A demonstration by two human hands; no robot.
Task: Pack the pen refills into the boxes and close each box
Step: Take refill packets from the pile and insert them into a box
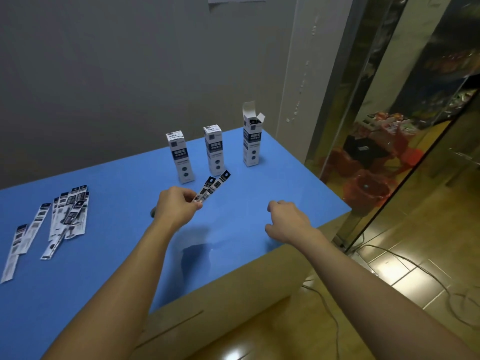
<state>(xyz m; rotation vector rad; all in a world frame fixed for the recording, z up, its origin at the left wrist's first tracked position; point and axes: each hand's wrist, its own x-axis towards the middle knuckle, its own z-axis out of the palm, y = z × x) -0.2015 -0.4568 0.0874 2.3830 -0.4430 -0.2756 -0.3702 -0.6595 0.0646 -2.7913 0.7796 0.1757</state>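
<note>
1. three tall boxes stand in a row at the far side of the blue table (272, 183). the left box (180, 157) and the middle box (214, 149) have their tops shut. the open box (252, 137) on the right has its flap up.
2. the left hand (174, 207) pinches two packed pen refills (212, 187) by their near ends. they fan out and point toward the boxes.
3. the right hand (287, 219) hangs just over the table. its fingers are loosely curled and hold nothing.
4. more refills, the loose pile (66, 216), lie on the left side of the table.
5. it looks like the step now is carrying refills to a box.
6. next, i think the two refills must go tip down into the open box. the right hand could hold that box so it does not fall.
</note>
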